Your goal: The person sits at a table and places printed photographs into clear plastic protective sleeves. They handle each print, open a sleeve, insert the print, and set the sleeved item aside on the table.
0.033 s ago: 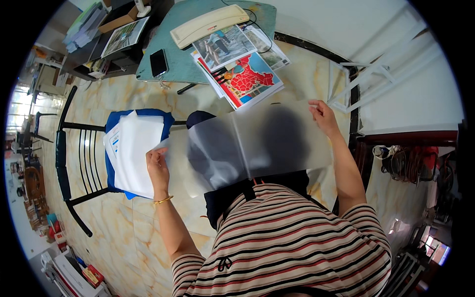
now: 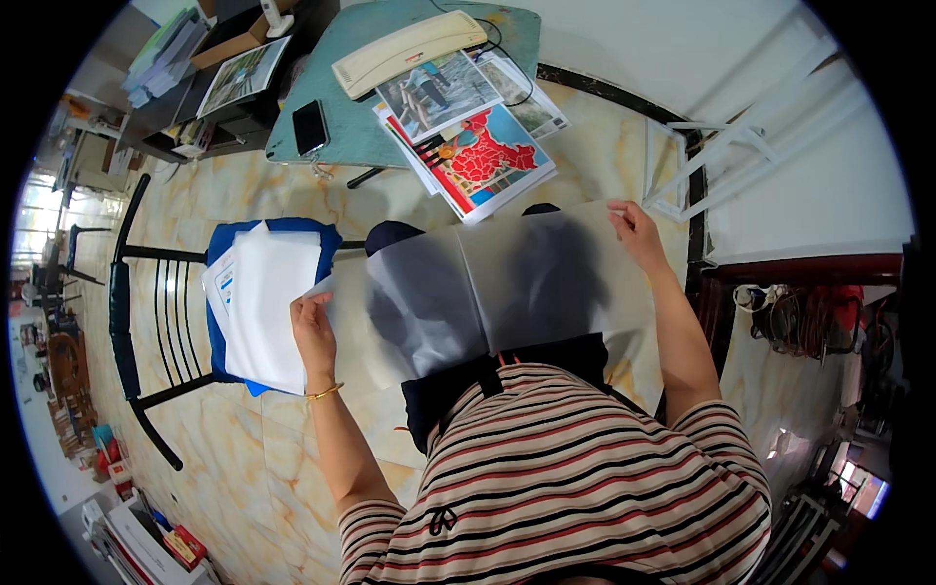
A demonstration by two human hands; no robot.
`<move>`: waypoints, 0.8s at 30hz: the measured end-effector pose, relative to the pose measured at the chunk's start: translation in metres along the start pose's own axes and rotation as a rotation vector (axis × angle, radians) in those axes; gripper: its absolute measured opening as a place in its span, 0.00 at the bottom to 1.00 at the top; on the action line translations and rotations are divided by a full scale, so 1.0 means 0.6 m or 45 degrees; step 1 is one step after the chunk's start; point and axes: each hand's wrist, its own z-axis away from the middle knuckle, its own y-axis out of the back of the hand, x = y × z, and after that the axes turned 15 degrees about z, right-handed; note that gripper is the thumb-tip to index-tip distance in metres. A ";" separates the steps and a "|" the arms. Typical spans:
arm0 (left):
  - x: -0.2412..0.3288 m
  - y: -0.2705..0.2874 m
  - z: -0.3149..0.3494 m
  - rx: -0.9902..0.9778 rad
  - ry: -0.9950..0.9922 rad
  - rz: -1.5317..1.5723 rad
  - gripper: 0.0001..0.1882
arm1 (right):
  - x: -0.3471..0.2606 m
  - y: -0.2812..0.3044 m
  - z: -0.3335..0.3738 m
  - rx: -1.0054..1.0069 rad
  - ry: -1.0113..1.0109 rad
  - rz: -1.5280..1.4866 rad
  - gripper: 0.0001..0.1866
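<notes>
A translucent laminating pouch point(image 2: 531, 302) lies opened out across my lap, with a fold line down its middle. My dark-clothed knees show through the film. At its left edge, my left hand point(image 2: 314, 336) pinches the film between thumb and fingers. The upper right corner is gripped by my right hand point(image 2: 636, 236), so the pouch is held spread between both hands. Beside my left hand, a pile of white translucent sheets point(image 2: 278, 302) rests on a blue chair seat point(image 2: 222, 336).
Ahead stands a green table point(image 2: 351, 132) with a cream laminator point(image 2: 414, 54), a phone point(image 2: 311, 127), and printed pictures point(image 2: 487, 161) overhanging its near edge. The chair's black metal backrest point(image 2: 122, 312) is at left. A white frame point(image 2: 721, 161) leans by the right wall.
The pouch settles slightly lower and flatter over my knees, and the right knee's tip now shows past its far edge. Both hands keep hold with barely any shift.
</notes>
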 end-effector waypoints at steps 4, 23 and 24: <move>-0.036 -0.026 0.013 0.020 -0.031 -0.107 0.10 | 0.030 -0.014 0.009 -0.059 -0.168 0.331 0.13; -0.029 -0.103 0.075 0.189 0.075 -0.653 0.22 | -0.224 -0.254 -0.128 0.262 1.102 0.912 0.29; -0.026 -0.103 0.081 0.205 0.078 -0.618 0.22 | -0.226 -0.257 -0.128 0.261 1.101 0.911 0.29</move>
